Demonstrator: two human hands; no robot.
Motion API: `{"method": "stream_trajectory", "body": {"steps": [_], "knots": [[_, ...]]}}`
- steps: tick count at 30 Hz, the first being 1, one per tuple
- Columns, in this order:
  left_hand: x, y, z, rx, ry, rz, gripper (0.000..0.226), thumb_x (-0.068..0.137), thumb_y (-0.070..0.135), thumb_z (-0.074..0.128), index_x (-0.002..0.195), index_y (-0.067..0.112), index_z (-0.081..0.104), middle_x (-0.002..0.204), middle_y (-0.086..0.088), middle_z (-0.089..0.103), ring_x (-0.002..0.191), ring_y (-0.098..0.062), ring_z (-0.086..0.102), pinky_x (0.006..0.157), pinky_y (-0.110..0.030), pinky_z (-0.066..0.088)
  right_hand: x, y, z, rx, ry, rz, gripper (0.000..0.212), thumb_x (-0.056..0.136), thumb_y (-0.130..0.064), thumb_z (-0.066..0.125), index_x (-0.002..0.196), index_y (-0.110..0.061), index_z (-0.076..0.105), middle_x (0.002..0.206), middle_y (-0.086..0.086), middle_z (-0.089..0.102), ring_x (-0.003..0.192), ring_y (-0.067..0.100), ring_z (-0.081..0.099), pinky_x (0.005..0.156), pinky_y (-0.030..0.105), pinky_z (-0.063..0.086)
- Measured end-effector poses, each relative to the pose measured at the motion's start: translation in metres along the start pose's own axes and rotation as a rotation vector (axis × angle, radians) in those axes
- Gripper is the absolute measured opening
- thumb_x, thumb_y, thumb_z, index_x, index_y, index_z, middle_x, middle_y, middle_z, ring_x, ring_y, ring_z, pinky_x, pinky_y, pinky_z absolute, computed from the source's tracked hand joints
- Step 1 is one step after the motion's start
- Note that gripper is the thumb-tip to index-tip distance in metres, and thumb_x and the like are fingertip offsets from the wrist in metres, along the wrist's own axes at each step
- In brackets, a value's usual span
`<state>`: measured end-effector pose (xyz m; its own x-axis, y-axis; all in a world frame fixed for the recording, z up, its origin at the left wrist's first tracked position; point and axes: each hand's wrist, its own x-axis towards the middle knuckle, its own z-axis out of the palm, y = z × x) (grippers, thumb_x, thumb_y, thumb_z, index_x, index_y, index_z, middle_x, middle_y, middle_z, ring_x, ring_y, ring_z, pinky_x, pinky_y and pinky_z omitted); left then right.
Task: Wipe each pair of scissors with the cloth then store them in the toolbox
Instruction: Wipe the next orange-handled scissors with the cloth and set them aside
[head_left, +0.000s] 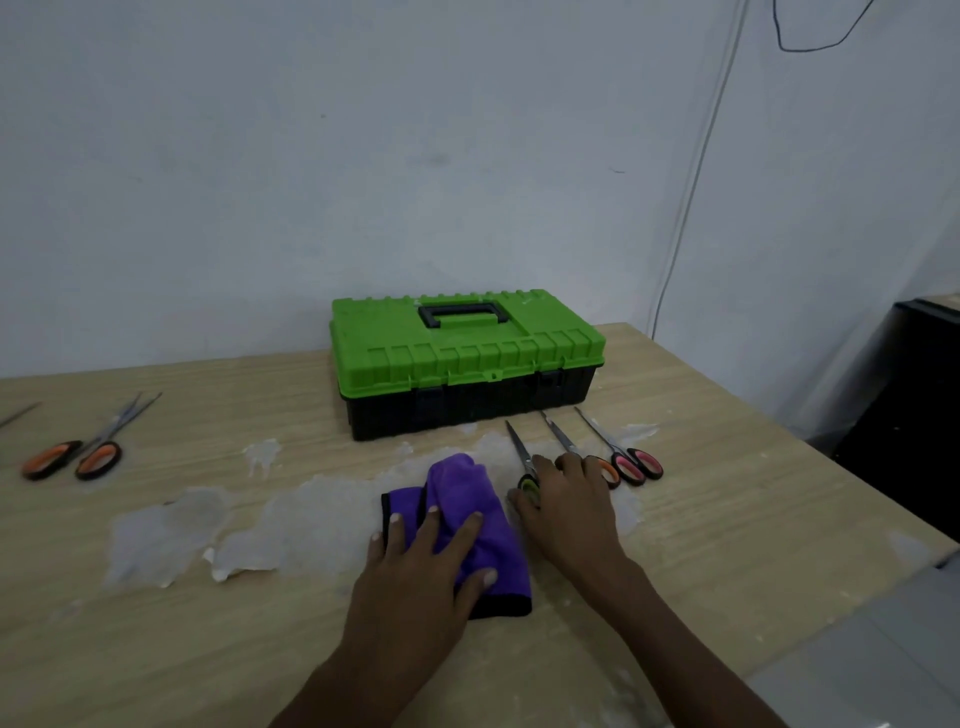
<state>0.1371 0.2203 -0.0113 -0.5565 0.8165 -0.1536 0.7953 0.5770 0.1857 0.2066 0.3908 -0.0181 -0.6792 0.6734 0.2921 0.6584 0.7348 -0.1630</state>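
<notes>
Desk (737, 499): pale wood-grain laminate, scuffed whitish patches. Toolbox (467, 364) at the back by the wall, ribbed green plastic lid down on a black base, black handle flat.

Cloth (467, 499): purple, plush, bunched, dark edging. Left hand (421, 566) lies flat on it, fingers straight and spread.

Right hand (566, 499) curls thumb and fingers round the handle of the green-handled scissors (521, 451), thin steel blade pointing at the toolbox. Just right, side by side: orange-handled scissors (562, 437), pink-handled scissors (631, 465). Far left, an open orange pair (98, 452).
</notes>
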Motion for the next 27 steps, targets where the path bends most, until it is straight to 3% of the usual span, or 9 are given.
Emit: {"method": "stream_trajectory", "body": {"steps": [4,6,9,12,16,18,22,25,27], "knots": [[0.009,-0.012,0.004,-0.079,0.186,0.006,0.06,0.096,0.062,0.009,0.153,0.043,0.011,0.163,0.001,0.023,0.15,-0.027,0.021,0.12,-0.04,0.024,-0.022,-0.023,-0.005,0.376,-0.039,-0.078,0.042,0.096,-0.046,0.044,0.131,-0.023,0.049,0.119,-0.001,0.056,0.107,0.014,0.051,0.088,0.026,0.045],[0.011,-0.017,0.007,-0.151,0.274,0.028,0.052,0.102,0.051,0.018,0.153,0.04,0.018,0.16,0.001,0.028,0.146,-0.021,0.03,0.115,-0.033,0.035,-0.027,-0.036,-0.001,0.415,-0.109,-0.101,0.044,0.095,-0.047,0.046,0.132,-0.023,0.047,0.117,-0.002,0.057,0.103,0.012,0.053,0.084,0.021,0.044],[0.008,-0.026,0.006,-0.418,0.411,0.072,0.043,0.104,0.035,0.036,0.147,0.031,0.039,0.148,0.006,0.046,0.13,-0.009,0.047,0.103,-0.018,0.039,-0.023,-0.049,0.0,0.542,-0.12,-0.076,0.035,0.095,-0.024,0.051,0.13,-0.02,0.049,0.119,-0.002,0.059,0.1,0.008,0.054,0.081,0.013,0.039],[0.006,-0.047,-0.003,-0.692,0.57,-0.008,0.035,0.102,0.021,0.046,0.136,0.024,0.052,0.135,0.005,0.056,0.119,-0.009,0.055,0.1,-0.021,0.043,-0.018,-0.065,-0.009,0.738,-0.121,-0.047,0.03,0.093,-0.016,0.053,0.121,-0.023,0.056,0.106,-0.012,0.061,0.088,-0.006,0.054,0.07,0.006,0.039],[0.004,-0.073,-0.019,-0.976,0.439,-0.229,0.034,0.101,0.032,0.047,0.131,0.018,0.054,0.124,-0.003,0.065,0.108,-0.017,0.065,0.097,-0.038,0.053,-0.017,-0.095,-0.029,1.004,-0.117,-0.085,0.024,0.091,-0.012,0.057,0.109,-0.027,0.062,0.1,-0.015,0.066,0.088,-0.003,0.06,0.073,0.014,0.047],[0.0,-0.08,-0.029,-1.283,0.29,-0.271,0.041,0.1,0.047,0.043,0.123,0.016,0.058,0.112,-0.007,0.071,0.097,-0.02,0.071,0.09,-0.044,0.058,-0.018,-0.112,-0.04,1.174,-0.161,-0.066,0.023,0.09,-0.01,0.059,0.107,-0.025,0.064,0.097,-0.008,0.07,0.087,0.005,0.064,0.07,0.017,0.05],[-0.02,-0.091,-0.054,-1.738,0.157,-0.165,0.044,0.097,0.053,0.045,0.114,0.02,0.067,0.106,-0.005,0.077,0.096,-0.023,0.074,0.081,-0.042,0.059,-0.014,-0.14,-0.058,1.508,-0.298,0.021,0.022,0.09,-0.011,0.061,0.111,-0.016,0.066,0.1,0.005,0.073,0.092,0.023,0.068,0.081,0.037,0.054],[-0.03,-0.106,-0.071,-1.702,0.339,-0.148,0.024,0.095,0.038,0.058,0.106,0.018,0.066,0.098,-0.001,0.076,0.083,-0.017,0.074,0.07,-0.038,0.059,-0.009,-0.147,-0.061,1.555,-0.3,0.011,0.022,0.09,-0.01,0.062,0.111,-0.014,0.066,0.101,0.005,0.073,0.094,0.02,0.068,0.082,0.035,0.055],[-0.029,-0.12,-0.075,-1.534,0.403,-0.187,0.018,0.096,0.03,0.06,0.107,0.016,0.064,0.099,-0.005,0.073,0.082,-0.021,0.073,0.066,-0.037,0.06,-0.006,-0.148,-0.053,1.379,-0.249,-0.006,0.023,0.09,-0.014,0.062,0.113,-0.016,0.065,0.1,0.003,0.072,0.095,0.019,0.067,0.078,0.03,0.055]]}}
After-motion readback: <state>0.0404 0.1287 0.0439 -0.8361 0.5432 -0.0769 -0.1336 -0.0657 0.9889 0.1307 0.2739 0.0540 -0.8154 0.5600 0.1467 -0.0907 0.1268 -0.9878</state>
